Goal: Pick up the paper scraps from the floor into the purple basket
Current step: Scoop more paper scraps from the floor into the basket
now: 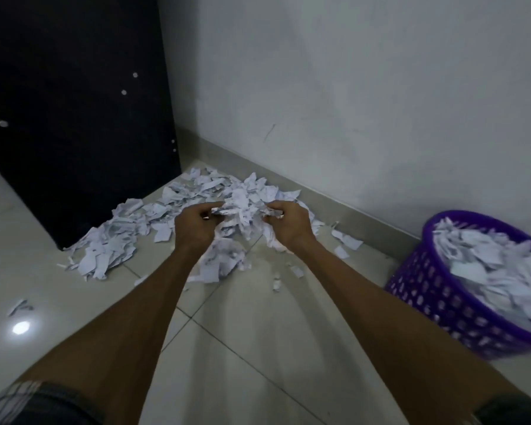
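Gripping one shared clump of paper scraps (238, 210), my left hand (195, 223) and right hand (288, 223) curl their fingers into it above one big floor pile (178, 207) at twelve o'clock; one purple basket (442, 299), heaped with scraps, stands at three o'clock.

No text, label, brand or number can be read. The paper scraps (233, 207) at twelve o'clock carry faint dark marks, perhaps print, too blurred to make out.
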